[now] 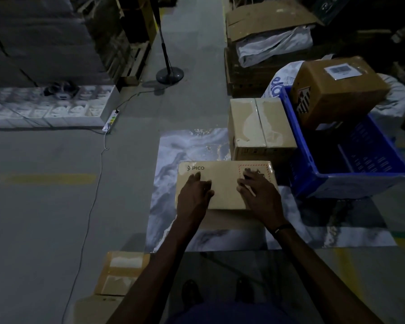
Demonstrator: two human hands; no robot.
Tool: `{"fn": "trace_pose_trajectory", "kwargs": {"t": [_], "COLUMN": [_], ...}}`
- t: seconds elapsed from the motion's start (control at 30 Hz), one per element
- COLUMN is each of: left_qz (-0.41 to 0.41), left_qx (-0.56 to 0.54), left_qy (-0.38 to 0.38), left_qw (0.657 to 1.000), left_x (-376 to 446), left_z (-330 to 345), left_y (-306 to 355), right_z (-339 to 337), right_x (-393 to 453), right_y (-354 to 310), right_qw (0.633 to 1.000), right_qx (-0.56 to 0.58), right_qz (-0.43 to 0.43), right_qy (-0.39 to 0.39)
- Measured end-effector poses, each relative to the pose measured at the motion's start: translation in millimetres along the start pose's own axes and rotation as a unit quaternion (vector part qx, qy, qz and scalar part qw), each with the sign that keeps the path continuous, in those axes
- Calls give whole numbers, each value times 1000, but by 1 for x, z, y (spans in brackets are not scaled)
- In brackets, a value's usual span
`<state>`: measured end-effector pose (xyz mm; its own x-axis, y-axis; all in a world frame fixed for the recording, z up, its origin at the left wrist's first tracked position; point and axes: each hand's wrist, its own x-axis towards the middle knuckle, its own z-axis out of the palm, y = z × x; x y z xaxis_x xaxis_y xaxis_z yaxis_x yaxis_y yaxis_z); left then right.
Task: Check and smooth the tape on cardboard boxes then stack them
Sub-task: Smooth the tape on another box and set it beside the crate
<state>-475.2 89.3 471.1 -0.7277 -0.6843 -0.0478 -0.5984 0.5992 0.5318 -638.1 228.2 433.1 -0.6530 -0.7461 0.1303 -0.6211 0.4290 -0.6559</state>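
Both hands press flat on the PICO box, which lies on the marbled sheet.

Far left of the box a white power strip trails its cable over the floor. On the box top, the left hand lies with fingers straight and together; the right hand lies flat beside it, fingers slightly spread. Just behind the box sits a taped carton. Right of the box stands a blue crate, a labelled carton tilted on its far rim.
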Motion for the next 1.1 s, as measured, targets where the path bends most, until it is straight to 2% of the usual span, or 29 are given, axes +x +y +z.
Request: {"fn": "trace_pose_trajectory", "kwargs": {"t": [0.1,0.2,0.27,0.43,0.57,0.77,0.93,1.1], "left_qz": [-6,-18,-27,-27,-49,-55,-25,-19], "left_qx": [18,72,93,68,57,53,81,116], "left_qy": [-9,-114,-140,-118,-78,-96,-96,-94], "left_qw": [1000,991,985,990,994,992,992,989], "left_x": [9,20,24,22,9,4,3,5], "left_z": [1,6,5,-1,-1,-4,5,17], "left_y": [11,20,25,29,28,33,49,51], "right_z": [0,-1,-2,-10,-17,-8,10,6], "right_x": [6,10,12,14,9,9,8,4], "right_y": [-7,-13,-13,-13,-4,5,1,4], "right_qw": [994,981,979,986,992,992,992,994], "right_qx": [-106,-184,-193,-149,-126,-126,-116,-110], "right_qz": [-23,-24,-23,-21,-4,-11,22,4], "right_qy": [-23,-51,-57,-70,-18,-5,-46,-10]}}
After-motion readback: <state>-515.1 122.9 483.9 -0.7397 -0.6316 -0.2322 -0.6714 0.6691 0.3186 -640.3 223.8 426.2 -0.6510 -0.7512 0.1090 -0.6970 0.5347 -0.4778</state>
